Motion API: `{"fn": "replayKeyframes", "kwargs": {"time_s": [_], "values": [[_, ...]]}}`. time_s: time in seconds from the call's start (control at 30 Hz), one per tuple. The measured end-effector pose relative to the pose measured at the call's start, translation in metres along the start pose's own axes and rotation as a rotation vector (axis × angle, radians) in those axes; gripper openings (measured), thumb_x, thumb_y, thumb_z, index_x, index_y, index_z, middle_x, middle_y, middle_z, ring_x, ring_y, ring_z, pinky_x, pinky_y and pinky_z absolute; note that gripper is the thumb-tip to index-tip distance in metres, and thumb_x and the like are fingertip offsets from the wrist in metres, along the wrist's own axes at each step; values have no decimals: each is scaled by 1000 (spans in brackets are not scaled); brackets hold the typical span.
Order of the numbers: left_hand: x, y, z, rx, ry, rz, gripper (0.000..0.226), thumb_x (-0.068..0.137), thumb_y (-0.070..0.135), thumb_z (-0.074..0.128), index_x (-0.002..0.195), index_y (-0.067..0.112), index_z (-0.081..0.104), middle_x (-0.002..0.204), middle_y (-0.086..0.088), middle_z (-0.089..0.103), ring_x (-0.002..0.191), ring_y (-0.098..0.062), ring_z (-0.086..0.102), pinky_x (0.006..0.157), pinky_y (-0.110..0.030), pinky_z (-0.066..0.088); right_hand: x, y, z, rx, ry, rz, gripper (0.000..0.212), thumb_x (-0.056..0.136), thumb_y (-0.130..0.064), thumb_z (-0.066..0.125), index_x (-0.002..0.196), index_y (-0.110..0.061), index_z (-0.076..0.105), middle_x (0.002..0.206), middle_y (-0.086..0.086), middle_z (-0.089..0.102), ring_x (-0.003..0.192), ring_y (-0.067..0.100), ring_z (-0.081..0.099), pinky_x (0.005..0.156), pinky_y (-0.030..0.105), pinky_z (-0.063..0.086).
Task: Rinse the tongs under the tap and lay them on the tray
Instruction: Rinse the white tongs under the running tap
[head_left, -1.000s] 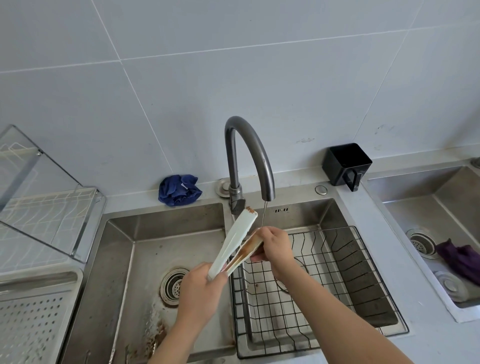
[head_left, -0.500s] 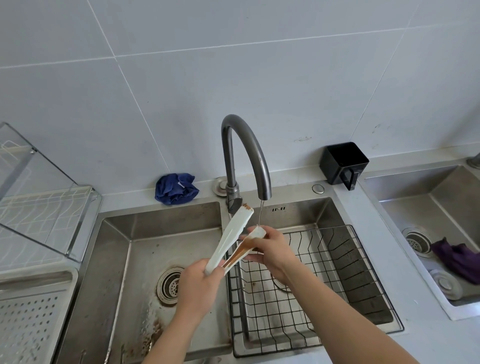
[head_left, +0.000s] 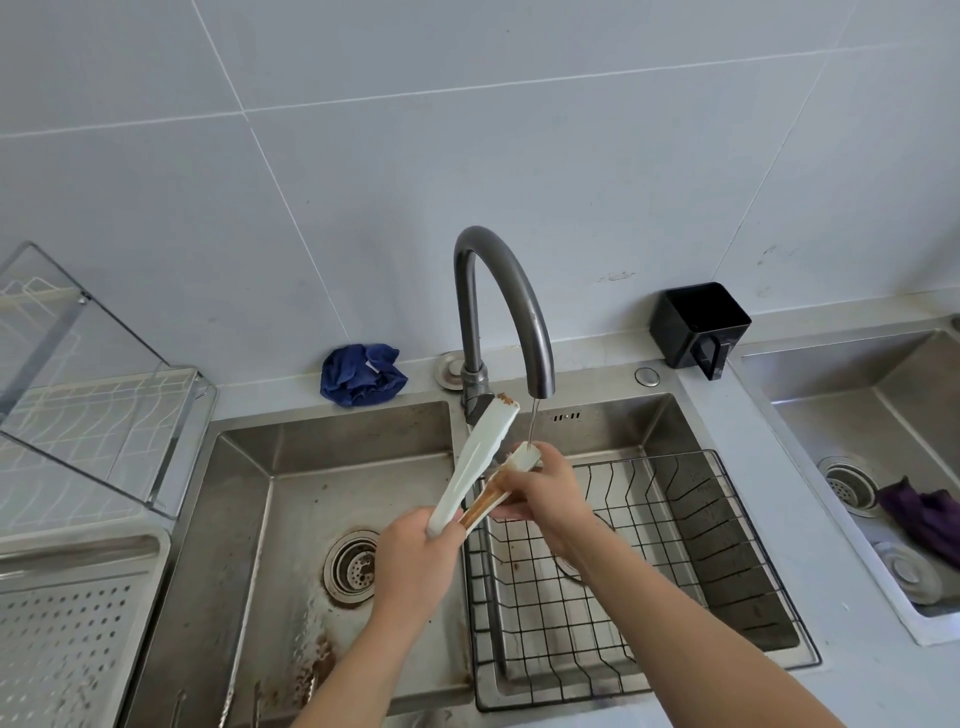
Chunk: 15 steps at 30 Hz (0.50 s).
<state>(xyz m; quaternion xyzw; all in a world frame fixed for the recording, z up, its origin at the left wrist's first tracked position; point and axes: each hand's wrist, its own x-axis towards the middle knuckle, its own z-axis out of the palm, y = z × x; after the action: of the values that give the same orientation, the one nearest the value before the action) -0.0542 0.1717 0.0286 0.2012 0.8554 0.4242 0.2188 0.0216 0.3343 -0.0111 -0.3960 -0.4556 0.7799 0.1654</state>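
1. the white tongs (head_left: 474, 460) are held in the air over the divider between the two basins of the sink (head_left: 358, 441), just below the spout of the tap (head_left: 498, 291).
2. their long axis runs from near-left to far-right. the joined end is low and toward the person, and the two tips point up and away toward the wall, spread in a narrow v.
3. the left blade's tip carries brown residue and sits just beside the tap's base. the right blade is stained brown along its length, and its tip is under the thin stream of water (head_left: 533, 423).
4. the left hand (head_left: 415, 564) is curled round the joined end, gripping it.
5. the right hand (head_left: 545, 491) has its fingers and thumb wrapped round the stained blade near its tip, where the water lands.
6. a black wire basket (head_left: 727, 545) sits in the right basin, beneath the right hand.
7. the perforated tray (head_left: 78, 623) lies at the desk's left edge, well apart from the tongs.
8. a blue cloth (head_left: 363, 374) lies at the desk's back edge, left of the tap, and a black cup (head_left: 698, 322) stands to the right.
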Motion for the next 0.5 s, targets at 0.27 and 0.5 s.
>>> {"fn": "replayKeyframes", "kwargs": {"time_s": [0.27, 0.5], "values": [[0, -3, -1, 3, 15, -6, 20, 88, 24, 67, 84, 6, 75, 59, 2, 51, 51, -10, 41, 49, -26, 31, -3, 0, 3, 43, -5, -7, 38, 80, 2, 68, 116, -2, 57, 102, 29, 75, 85, 36, 78, 68, 43, 64], [-6, -7, 0, -35, 21, -33, 21, 87, 23, 69, 82, 3, 74, 56, 3, 49, 51, -12, 41, 53, -32, 32, 1, 1, -1, 22, 31, 37, 27, 103, -21, 49, 111, 0, 65, 91, 23, 79, 79, 36, 78, 64, 43, 64]]}}
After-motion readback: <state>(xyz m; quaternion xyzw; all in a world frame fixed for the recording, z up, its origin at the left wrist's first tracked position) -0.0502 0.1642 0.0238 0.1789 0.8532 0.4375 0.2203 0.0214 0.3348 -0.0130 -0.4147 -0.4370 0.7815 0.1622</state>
